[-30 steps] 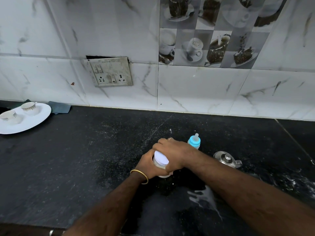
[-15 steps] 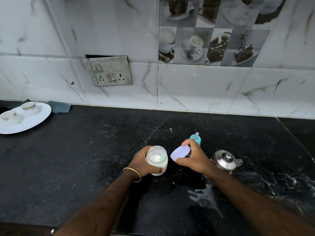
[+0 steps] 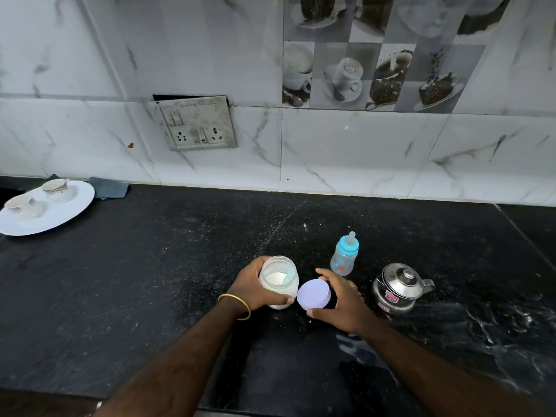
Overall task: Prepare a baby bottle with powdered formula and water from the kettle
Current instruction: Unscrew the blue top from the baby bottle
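Note:
My left hand (image 3: 252, 286) grips an open clear jar (image 3: 279, 281) with white formula powder inside, standing on the black counter (image 3: 135, 281). Just right of the jar, the pale lilac lid (image 3: 313, 294) is at counter level with my right hand (image 3: 340, 299) around it, thumb and fingers on its rim. A small baby bottle (image 3: 345, 255) with a blue collar and teat stands upright behind my right hand. The steel kettle (image 3: 398, 288), lid on, stands to the right with its spout pointing right.
A white plate (image 3: 57, 216) holding two teacups sits at the far left, a dark cloth (image 3: 109, 188) behind it. A socket panel (image 3: 195, 123) is on the tiled wall. Powder dust and wet streaks (image 3: 496, 320) mark the counter at the front right.
My right hand took the lid off the jar, carried it right and lowered it beside the jar. The left hand kept hold of the jar.

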Tool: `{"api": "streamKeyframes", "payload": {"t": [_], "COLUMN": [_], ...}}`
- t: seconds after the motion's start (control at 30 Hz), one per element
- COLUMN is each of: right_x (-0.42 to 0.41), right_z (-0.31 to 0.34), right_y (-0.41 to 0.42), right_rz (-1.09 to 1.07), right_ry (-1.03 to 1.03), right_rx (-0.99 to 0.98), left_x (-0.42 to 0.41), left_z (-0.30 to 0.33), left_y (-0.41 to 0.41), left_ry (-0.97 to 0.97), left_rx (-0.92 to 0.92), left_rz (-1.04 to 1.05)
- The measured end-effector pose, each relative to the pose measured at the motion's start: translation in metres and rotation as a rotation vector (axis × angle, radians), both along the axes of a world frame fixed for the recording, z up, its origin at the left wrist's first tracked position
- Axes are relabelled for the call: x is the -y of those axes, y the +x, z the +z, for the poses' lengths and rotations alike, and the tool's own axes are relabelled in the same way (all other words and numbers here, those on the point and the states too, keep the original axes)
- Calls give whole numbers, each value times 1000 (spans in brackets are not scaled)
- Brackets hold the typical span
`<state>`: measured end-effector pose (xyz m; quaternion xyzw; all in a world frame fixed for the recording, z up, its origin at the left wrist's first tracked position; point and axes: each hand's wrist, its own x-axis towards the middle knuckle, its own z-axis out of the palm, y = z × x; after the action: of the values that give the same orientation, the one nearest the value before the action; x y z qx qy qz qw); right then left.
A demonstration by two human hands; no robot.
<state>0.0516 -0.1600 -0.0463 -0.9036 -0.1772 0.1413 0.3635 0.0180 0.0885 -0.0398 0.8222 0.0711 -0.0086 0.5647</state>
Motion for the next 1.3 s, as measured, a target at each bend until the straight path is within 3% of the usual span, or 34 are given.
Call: {"api": "streamKeyframes", "payload": {"t": [0.8, 0.97, 1.07, 1.17, 1.3], "right_x": [-3, -5, -4, 2, 17], "right_z": [-3, 24, 65, 106, 130], "right_y": [9, 18, 36, 60, 95], "right_rz": [56, 48, -24, -149, -246], "right_ry": [-212, -196, 37, 172, 99], "right_rx": [-68, 24, 226, 410, 438], "left_x": [-3, -5, -2, 14, 52], "left_z": [4, 32, 65, 103, 128], "left_y": [3, 7, 18, 29, 44], "left_ry": [-3, -26, -190, -200, -222], "left_rx": [-93, -172, -25, 150, 263], "left_rz": [-52, -73, 49, 170, 176]}}
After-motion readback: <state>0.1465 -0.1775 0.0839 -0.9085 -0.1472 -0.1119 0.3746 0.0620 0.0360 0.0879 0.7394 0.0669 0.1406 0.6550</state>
